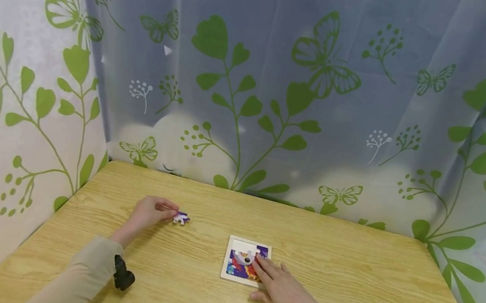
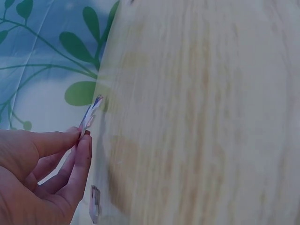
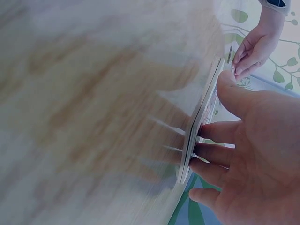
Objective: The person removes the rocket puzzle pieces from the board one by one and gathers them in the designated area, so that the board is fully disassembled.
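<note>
Thumb and fingers of my left hand (image 1: 155, 212) pinch a small purple and white jigsaw piece (image 1: 181, 218) over the left part of the table. From the left wrist view the piece (image 2: 90, 115) appears nearly edge-on, between thumb and fingertips. A square jigsaw tray (image 1: 224, 261) with a pale border lies right of centre, holding a colourful picture. White backing shows at its upper left. My right hand (image 1: 287, 293) lays its extended fingers over the tray's right side, covering part of the picture. In the right wrist view the tray (image 3: 199, 122) is edge-on against those fingertips.
The wood-grain table (image 1: 180, 296) is bordered by a curtain (image 1: 248, 120) with green leaves and butterflies at the back and both sides. A black device (image 1: 123, 275) sits at the left wrist. Near the left fingers is a small flat object (image 2: 95, 205).
</note>
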The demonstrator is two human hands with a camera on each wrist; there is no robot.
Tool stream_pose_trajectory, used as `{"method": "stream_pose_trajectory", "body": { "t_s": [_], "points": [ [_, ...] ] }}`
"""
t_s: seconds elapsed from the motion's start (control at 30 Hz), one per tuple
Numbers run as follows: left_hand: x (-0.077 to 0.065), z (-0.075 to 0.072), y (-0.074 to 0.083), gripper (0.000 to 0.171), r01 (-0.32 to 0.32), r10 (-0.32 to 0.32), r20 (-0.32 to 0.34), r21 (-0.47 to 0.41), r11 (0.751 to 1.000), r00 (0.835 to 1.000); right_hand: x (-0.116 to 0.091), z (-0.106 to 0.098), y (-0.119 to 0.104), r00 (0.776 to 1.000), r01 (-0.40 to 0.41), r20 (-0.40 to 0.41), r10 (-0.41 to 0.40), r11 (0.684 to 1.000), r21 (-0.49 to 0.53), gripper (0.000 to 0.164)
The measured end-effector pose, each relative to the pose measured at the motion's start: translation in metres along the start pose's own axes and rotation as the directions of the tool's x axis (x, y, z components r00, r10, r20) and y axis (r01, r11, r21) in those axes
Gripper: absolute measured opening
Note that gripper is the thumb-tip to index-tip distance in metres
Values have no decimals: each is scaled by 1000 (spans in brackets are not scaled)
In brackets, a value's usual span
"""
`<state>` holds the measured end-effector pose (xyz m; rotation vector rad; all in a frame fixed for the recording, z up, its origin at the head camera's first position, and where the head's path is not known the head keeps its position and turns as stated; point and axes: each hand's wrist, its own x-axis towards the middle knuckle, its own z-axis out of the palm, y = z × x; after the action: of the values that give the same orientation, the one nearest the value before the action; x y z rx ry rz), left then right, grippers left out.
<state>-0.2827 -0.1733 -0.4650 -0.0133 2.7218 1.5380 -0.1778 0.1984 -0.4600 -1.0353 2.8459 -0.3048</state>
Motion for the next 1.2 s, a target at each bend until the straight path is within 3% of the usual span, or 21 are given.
{"method": "stream_pose_trajectory", "body": {
  "t_s": [0.27,0.5,0.73,1.0,1.2],
  "points": [
    [-2,-1,-3,13,-54,59,-36,120,991,998,1,-1,0,1000,-2,8,2,1000,6,70],
    [-4,2,-2,16,-142,150,-27,197,970,988,1,-2,0,1000,-1,11,1,1000,16,70],
    [-2,4,-4,13,-165,177,-18,285,944,984,0,-2,0,1000,1,15,-1,1000,19,70],
    [0,2,-8,11,-176,190,-20,295,939,982,0,-2,2,1000,-8,24,7,998,57,70],
    [0,4,-4,16,-173,194,-70,239,956,978,0,-2,3,999,-19,35,15,995,101,69]
  ]
}}
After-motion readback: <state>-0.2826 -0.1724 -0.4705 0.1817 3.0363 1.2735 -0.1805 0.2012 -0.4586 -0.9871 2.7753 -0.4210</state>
